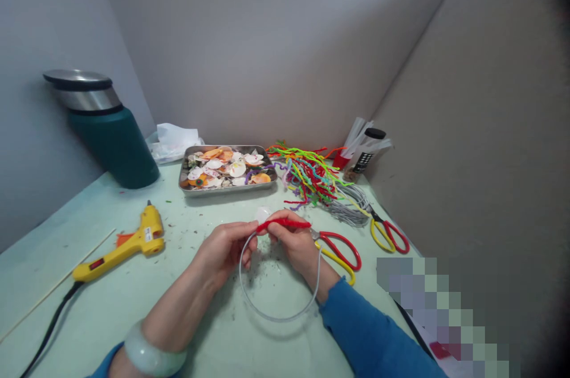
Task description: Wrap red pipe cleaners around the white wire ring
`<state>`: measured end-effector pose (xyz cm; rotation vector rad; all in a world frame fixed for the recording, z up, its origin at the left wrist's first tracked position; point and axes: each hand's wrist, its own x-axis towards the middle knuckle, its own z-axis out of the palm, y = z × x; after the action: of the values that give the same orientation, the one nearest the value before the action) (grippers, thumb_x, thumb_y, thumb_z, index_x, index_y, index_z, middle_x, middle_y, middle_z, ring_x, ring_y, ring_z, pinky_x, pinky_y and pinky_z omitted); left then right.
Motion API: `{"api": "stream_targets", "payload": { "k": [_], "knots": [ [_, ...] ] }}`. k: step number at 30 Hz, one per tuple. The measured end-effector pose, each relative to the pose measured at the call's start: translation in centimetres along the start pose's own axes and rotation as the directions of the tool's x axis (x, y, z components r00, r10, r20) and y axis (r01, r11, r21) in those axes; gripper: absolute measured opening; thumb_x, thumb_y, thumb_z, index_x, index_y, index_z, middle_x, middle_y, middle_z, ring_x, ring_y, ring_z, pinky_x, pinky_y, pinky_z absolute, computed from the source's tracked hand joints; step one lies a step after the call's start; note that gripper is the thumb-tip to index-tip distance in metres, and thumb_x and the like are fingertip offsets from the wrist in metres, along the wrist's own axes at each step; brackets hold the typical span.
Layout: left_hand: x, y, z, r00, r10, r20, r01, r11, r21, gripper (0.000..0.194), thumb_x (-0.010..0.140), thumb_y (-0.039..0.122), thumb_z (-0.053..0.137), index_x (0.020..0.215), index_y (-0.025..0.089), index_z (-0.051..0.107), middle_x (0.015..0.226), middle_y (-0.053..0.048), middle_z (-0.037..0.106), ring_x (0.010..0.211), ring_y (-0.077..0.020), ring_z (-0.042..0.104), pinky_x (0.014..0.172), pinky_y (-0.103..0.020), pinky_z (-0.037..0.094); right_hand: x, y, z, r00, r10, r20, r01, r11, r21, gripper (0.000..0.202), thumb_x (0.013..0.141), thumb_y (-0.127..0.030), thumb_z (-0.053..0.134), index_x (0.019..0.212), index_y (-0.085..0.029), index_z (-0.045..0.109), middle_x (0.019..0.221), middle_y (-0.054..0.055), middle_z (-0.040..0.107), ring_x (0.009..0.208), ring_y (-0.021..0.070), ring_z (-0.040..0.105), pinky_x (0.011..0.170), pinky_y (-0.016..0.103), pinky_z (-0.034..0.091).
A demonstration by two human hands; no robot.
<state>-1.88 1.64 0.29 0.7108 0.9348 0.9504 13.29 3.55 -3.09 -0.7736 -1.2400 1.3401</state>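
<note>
Both hands hold up a thin grey wire ring (279, 320) above the table. A fuzzy red pipe cleaner (296, 223) lies along the top of the ring. My left hand (229, 244) pinches the ring at the red part's left end, thumb and forefinger together. With its fingers closed, my right hand (294, 241) grips the red pipe cleaner a little to the right. Just behind the right hand lie scissors with red and yellow handles (345, 245). A white round piece (263, 213), its kind unclear, sits beyond the fingertips.
A yellow glue gun (149, 232), its cord and a thin stick (66, 274) are at left, below a teal flask (116, 143). Behind are a metal tray (229, 190) of shells, tangled pipe cleaners (314, 176), grey wire (350, 212), more scissors (392, 235) and a black-lidded jar (367, 149).
</note>
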Motion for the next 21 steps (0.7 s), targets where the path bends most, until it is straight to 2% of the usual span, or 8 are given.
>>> {"api": "stream_targets", "payload": {
  "k": [8, 11, 13, 15, 18, 21],
  "knots": [
    [0.05, -0.16, -0.14, 0.985, -0.139, 0.099, 0.153, 0.978, -0.145, 0.018, 0.075, 0.028, 0.061, 0.067, 0.011, 0.063, 0.040, 0.006, 0.042, 0.030, -0.0053, 0.036, 0.035, -0.020, 0.033, -0.14, 0.26, 0.08, 1.000, 0.023, -0.002, -0.023, 1.000, 0.002, 0.011, 0.073, -0.028, 0.067, 0.079, -0.020, 0.063, 0.064, -0.001, 0.062, 0.057, 0.0117, 0.049, 0.057, 0.025, 0.040],
    [0.00, -0.26, 0.08, 0.990, -0.123, 0.069, 0.130, 0.985, -0.117, 0.019, 0.073, 0.031, 0.064, 0.069, 0.012, 0.062, 0.040, 0.007, 0.041, 0.031, -0.0049, 0.035, 0.036, -0.020, 0.032, -0.07, 0.23, 0.07, 1.000, 0.012, -0.012, -0.012, 0.999, -0.029, 0.010, 0.075, -0.029, 0.065, 0.079, -0.020, 0.062, 0.063, -0.002, 0.060, 0.056, 0.0115, 0.048, 0.056, 0.025, 0.039],
    [0.05, -0.45, 0.33, 0.999, -0.050, -0.007, 0.049, 0.998, -0.041, 0.024, 0.072, 0.036, 0.065, 0.069, 0.013, 0.059, 0.042, 0.007, 0.042, 0.032, -0.0047, 0.034, 0.036, -0.020, 0.033, 0.07, 0.17, 0.04, 0.999, -0.001, -0.037, -0.002, 0.998, -0.070, 0.009, 0.076, -0.028, 0.065, 0.078, -0.020, 0.063, 0.060, -0.003, 0.058, 0.055, 0.0110, 0.047, 0.055, 0.024, 0.039],
    [0.16, -0.68, 0.57, 0.991, 0.073, -0.111, -0.065, 0.996, 0.067, 0.029, 0.072, 0.042, 0.064, 0.071, 0.014, 0.056, 0.047, 0.006, 0.047, 0.032, -0.0044, 0.034, 0.036, -0.020, 0.033, 0.26, 0.12, -0.04, 0.997, -0.007, -0.082, -0.002, 0.994, -0.107, 0.009, 0.074, -0.028, 0.066, 0.077, -0.021, 0.063, 0.059, -0.004, 0.056, 0.054, 0.0108, 0.047, 0.053, 0.024, 0.038],
    [0.33, -0.89, 0.77, 0.932, 0.272, -0.241, -0.214, 0.947, 0.241, 0.035, 0.071, 0.048, 0.063, 0.084, 0.016, 0.057, 0.063, 0.003, 0.057, 0.034, -0.0049, 0.042, 0.036, -0.019, 0.032, 0.48, 0.13, -0.20, 0.989, -0.015, -0.146, -0.005, 0.991, -0.136, 0.011, 0.072, -0.030, 0.069, 0.076, -0.021, 0.064, 0.059, -0.004, 0.057, 0.052, 0.0108, 0.047, 0.051, 0.024, 0.038],
    [0.38, -0.98, 0.82, 0.886, 0.391, -0.249, -0.276, 0.876, 0.395, 0.039, 0.068, 0.045, 0.067, 0.094, 0.019, 0.058, 0.070, 0.003, 0.059, 0.037, -0.0066, 0.047, 0.038, -0.021, 0.035, 0.55, 0.17, -0.29, 0.985, -0.024, -0.173, 0.001, 0.991, -0.132, 0.011, 0.072, -0.030, 0.068, 0.077, -0.020, 0.064, 0.061, -0.003, 0.059, 0.052, 0.0103, 0.048, 0.051, 0.023, 0.038]
  ]
}}
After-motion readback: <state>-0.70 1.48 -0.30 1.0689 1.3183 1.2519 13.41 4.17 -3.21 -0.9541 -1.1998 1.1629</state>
